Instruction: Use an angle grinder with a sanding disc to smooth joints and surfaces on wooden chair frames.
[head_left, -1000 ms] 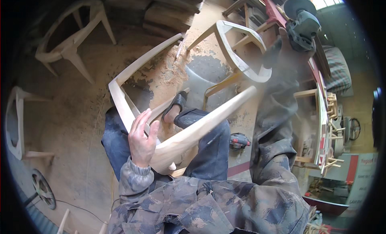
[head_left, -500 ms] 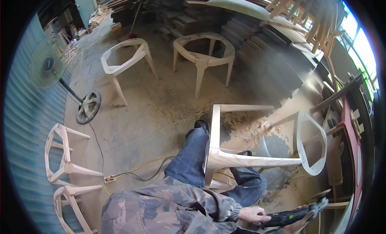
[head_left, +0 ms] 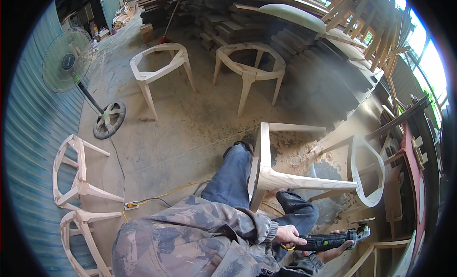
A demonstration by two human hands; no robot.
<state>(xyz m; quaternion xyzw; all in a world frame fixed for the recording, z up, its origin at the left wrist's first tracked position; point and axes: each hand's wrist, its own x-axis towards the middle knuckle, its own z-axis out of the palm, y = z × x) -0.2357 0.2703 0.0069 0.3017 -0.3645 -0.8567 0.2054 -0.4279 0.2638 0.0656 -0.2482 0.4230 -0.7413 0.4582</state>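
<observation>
A black angle grinder [head_left: 328, 241] with a metal head and a thin disc lies across both hands at the lower right. My left hand [head_left: 289, 235] is closed at its rear end, where a bit of yellow shows. Farther along the body, close to the head, my right hand [head_left: 335, 251] cups the tool from below with its fingers bent round it. In front of me a pale wooden chair frame [head_left: 309, 182] lies tipped on its side, one end against my legs. Neither hand touches that frame, and the disc is apart from it.
Two more wooden frames [head_left: 250, 77] stand upright ahead, and others [head_left: 83, 181] lie at the left. A standing fan [head_left: 68, 61] is by the corrugated wall. Cords [head_left: 164, 198] run over the dusty floor. Stacked boards [head_left: 233, 27] fill the back; wood shavings [head_left: 297, 151] lie near the tipped frame.
Both hands have moved left and slightly up with the grinder, which now lies more level. The whole view has shifted a little. The tipped frame stays against my legs.
</observation>
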